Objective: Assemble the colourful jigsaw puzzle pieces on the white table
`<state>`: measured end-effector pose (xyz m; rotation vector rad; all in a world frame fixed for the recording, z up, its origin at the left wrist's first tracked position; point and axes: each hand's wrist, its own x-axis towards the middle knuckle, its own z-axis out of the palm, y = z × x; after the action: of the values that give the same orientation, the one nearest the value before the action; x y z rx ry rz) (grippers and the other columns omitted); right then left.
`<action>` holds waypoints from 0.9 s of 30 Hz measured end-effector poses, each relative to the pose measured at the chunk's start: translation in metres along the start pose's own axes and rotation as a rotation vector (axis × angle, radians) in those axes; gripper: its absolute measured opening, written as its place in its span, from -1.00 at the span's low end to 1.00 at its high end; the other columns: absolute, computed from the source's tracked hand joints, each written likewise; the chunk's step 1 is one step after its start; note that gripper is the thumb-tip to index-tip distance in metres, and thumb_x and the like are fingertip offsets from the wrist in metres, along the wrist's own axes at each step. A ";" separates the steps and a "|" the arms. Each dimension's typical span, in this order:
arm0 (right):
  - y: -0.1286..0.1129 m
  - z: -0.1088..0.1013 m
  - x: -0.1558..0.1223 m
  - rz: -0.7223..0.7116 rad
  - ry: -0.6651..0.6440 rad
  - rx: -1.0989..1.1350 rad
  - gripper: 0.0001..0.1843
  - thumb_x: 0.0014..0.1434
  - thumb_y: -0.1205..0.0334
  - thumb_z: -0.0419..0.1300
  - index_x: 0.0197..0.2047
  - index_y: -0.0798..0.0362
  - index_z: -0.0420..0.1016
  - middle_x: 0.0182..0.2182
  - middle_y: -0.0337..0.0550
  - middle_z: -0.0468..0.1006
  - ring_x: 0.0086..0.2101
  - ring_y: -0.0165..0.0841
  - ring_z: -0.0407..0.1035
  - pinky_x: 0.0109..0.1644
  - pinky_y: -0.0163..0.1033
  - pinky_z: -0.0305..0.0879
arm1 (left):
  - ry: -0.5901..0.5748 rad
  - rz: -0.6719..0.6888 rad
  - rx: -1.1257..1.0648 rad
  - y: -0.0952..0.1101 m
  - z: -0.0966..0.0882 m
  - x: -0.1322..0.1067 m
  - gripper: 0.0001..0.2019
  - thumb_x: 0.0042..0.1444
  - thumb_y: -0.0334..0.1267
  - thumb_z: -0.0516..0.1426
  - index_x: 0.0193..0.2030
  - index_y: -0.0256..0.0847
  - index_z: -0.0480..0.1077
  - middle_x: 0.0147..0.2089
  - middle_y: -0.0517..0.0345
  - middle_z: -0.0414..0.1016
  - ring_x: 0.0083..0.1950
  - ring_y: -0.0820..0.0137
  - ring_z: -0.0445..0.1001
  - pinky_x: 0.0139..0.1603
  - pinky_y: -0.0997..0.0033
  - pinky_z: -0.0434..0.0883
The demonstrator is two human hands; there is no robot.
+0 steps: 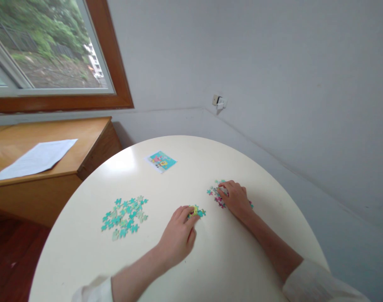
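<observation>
My left hand point(179, 235) rests on the round table, thumb and fingers closed around the edge of a small cluster of joined jigsaw puzzle pieces point(200, 213), yellow and teal. Part of that cluster is hidden beneath the fingers. To the right, my right hand point(237, 198) is over a loose pile of pink, teal and pale puzzle pieces point(220, 202). Its thumb and index finger curl toward each other in a pinch at a small jigsaw puzzle piece point(215, 190); the hand covers much of this pile.
A spread of teal and pale green puzzle pieces point(125, 216) lies on the left of the white table point(84, 256). Farther back is a picture card point(162, 162) with cartoon figures. A wooden cabinet point(93, 147) holding a white sheet point(37, 159) stands left, under the window.
</observation>
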<state>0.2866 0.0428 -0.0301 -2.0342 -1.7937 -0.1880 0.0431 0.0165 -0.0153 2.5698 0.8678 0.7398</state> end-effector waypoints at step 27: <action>0.005 0.010 0.000 0.008 0.035 0.114 -0.86 0.10 0.23 0.05 -0.27 0.04 0.39 -0.33 -0.10 0.51 -0.26 -0.23 0.33 -0.16 -0.14 0.06 | 0.214 -0.278 -0.373 -0.009 -0.003 0.006 -0.67 -0.10 -0.60 -0.07 -0.28 -0.20 0.38 0.00 0.00 0.32 0.06 0.34 0.34 0.07 0.24 0.35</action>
<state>0.2894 0.0467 -0.0398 -1.9463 -1.7345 -0.1161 0.0410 0.0277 -0.0144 2.0218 1.0150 0.9953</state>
